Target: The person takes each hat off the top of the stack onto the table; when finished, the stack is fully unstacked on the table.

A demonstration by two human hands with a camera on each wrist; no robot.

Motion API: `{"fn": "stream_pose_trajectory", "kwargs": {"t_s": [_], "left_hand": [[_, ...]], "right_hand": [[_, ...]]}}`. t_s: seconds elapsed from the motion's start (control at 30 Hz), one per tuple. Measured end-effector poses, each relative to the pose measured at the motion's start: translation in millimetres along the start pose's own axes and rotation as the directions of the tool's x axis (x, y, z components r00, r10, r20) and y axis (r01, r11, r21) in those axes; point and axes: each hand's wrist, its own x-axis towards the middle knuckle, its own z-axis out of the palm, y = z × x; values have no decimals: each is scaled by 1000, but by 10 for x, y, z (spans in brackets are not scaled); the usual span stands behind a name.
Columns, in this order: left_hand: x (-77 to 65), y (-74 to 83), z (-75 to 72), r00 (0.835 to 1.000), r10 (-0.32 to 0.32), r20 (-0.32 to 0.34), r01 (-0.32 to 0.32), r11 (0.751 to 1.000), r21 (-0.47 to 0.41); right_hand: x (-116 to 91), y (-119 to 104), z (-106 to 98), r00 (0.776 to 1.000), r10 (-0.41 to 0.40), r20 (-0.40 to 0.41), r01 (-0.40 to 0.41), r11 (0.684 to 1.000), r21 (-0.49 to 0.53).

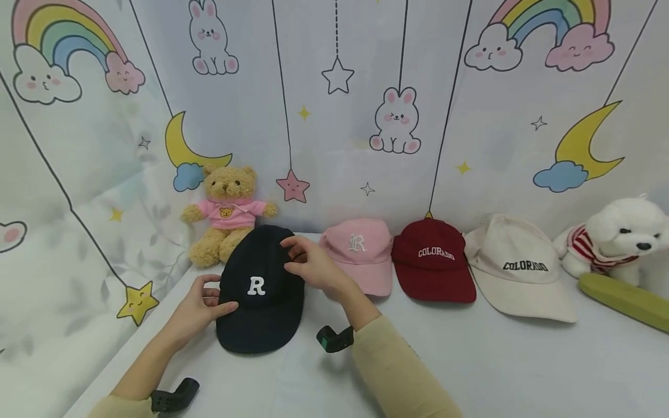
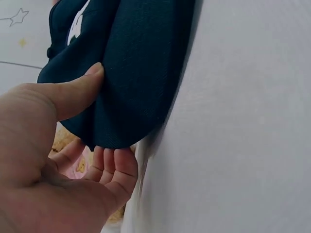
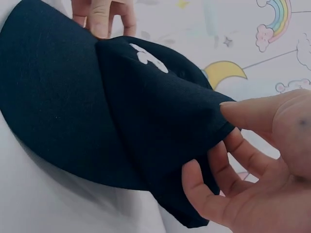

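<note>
A black baseball cap (image 1: 266,249) with a white letter R stands tilted up at the left of the white table, brim toward me. My left hand (image 1: 201,302) grips its left side; in the left wrist view the thumb (image 2: 80,92) presses the front where brim meets crown, and the fingers curl behind the edge. At the crown's upper right, my right hand (image 1: 319,264) holds the fabric. The right wrist view has that thumb (image 3: 252,111) on the crown and the fingers curled at its side edge. A teddy bear (image 1: 227,206) in a pink top sits behind the cap.
Right of the black cap stand a pink cap (image 1: 358,255), a dark red cap (image 1: 436,261) and a cream cap (image 1: 517,267) in a row. Farther right are a white plush dog (image 1: 617,232) and a long green object (image 1: 627,302). A patterned cloth (image 1: 345,174) hangs behind.
</note>
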Motion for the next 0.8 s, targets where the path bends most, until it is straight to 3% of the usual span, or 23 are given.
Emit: {"fn": "stream_pose_trajectory", "kwargs": {"t_s": [0.2,0.53,0.8], "left_hand": [[72,75,7,1000,11,-17,-11,1000,-1],[237,184,34,999,24,-34,-23,999,38],[436,224,100,999,21,-35,-20,1000,20]], "right_hand": [[78,-11,-66,999,-32,-16,31,998,-58],[205,-10,-172,998,41,-41,-43,998,-52],[276,36,-258,996,73,-59,-76,996,-43]]}}
